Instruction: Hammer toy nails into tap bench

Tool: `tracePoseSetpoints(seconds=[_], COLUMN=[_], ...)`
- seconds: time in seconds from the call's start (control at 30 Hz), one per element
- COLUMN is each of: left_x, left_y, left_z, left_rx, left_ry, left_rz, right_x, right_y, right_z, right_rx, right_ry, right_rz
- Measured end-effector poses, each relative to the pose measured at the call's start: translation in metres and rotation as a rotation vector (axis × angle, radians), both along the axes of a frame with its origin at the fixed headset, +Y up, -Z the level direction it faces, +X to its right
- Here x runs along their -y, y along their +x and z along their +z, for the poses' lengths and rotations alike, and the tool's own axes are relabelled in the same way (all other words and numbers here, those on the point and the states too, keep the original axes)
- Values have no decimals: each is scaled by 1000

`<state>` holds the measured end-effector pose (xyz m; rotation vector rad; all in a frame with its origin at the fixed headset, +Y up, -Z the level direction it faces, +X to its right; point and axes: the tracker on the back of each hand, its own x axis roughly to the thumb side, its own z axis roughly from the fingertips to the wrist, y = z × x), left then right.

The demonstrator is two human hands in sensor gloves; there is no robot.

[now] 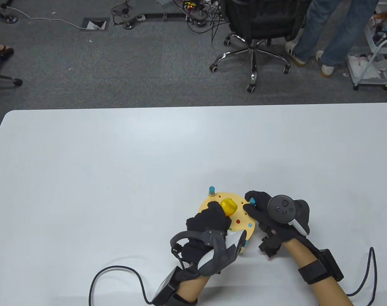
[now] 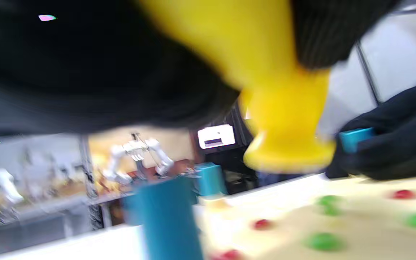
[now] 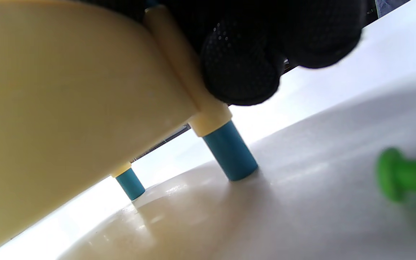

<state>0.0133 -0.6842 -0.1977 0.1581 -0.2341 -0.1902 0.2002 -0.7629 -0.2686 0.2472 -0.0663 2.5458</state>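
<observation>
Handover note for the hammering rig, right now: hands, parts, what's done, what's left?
Left hand grips the yellow hammer, its head just above the round bench.
Right hand steadies the bench at its right edge, fingers round a blue post.
Done: several red and green nails sit low in the top.
Left: one green nail lies loose on the table by the bench. How many holes are unfilled can't be told.

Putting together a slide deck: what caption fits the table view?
Left hand holds a yellow toy hammer over the round tap bench while the right hand steadies its edge.
</observation>
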Motion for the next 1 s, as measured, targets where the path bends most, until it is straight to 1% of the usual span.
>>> tracePoseSetpoints(seconds=[0.03, 0.07, 0.1, 0.13, 0.17, 0.2, 0.23, 0.27, 0.3, 0.33, 0.37, 0.4, 0.43, 0.47, 0.5, 0.53, 0.57, 0.6, 0.63, 0.67, 0.73, 0.77, 0.8, 0.83, 0.87, 0.9, 0.93, 1.0], left_x=[-1, -7, -10, -12, -5, -5, -9, -14, -20, -25, -25, -20, -14, -6, -4, -7, -11, -14, -20, -23, -26, -24, -21, -17, -11, -7, -1, 9], left_y=[3, 4, 5, 2, 4, 6, 5, 4, 1, -4, -6, -6, -5, -3, -3, -7, -12, -16, -25, -32, -60, -71, -89, -100, -118, -129, -142, -157], left_z=[4, 5, 6, 9, 5, 4, 5, 5, 10, 15, 14, 10, 7, 4, 4, 9, 12, 14, 17, 18, 16, 14, 9, 6, 0, -4, -12, -21], left_rx=[-116, -70, -51, -77, -13, -111, -66, -41, -58, -15, 26, 44, 41, 19, 19, 26, 37, 53, 59, 60, 54, 37, 3, -15, -53, -79, -114, -161], left_ry=[-52, 44, 126, 180, 66, -13, -38, -6, 112, 232, 245, 155, 69, -10, -7, 98, 199, 240, 258, 251, 231, 231, 217, 201, 166, 131, 82, 27], left_rz=[-136, -240, -231, -151, -96, -147, -280, -298, -172, 5, 100, 143, 117, 48, 3, 29, 123, 195, 295, 346, 482, 520, 569, 596, 646, 688, 762, 868], right_x=[0, 0, 0, 0, 0, 0, 1, 1, 1, 1, 1, 1, 1, 1, 1, 1, 1, 0, -4, -8, -26, -31, -37, -39, -35, -30, -19, -4], right_y=[0, 0, 0, 0, -1, 0, 0, -1, -1, -1, -1, -1, -1, -1, -1, 0, 0, 1, 5, 11, 33, 39, 50, 55, 61, 63, 62, 54], right_z=[0, 0, 0, 0, 0, 1, 0, 0, 0, 0, 0, 0, 0, 0, 0, 0, -1, -1, -1, 0, 8, 10, 13, 16, 22, 27, 33, 41], right_rx=[0, -2, -2, -3, -2, 8, 3, 3, 3, 0, 2, 3, 4, 5, 5, 2, -4, -14, -47, -52, 15, 35, 60, 68, 69, 61, 36, -27], right_ry=[0, -2, -4, -4, -2, 2, 1, -1, -3, -4, -2, -3, -4, -6, -6, -6, -9, -18, -36, -34, 14, 26, 31, 24, 1, -9, -18, -41], right_rz=[0, 0, 1, 4, 7, 9, 6, 2, 2, 8, 7, 4, 2, 3, 4, 8, 9, 9, -3, -30, -126, -134, -104, -60, 29, 100, 198, 343])
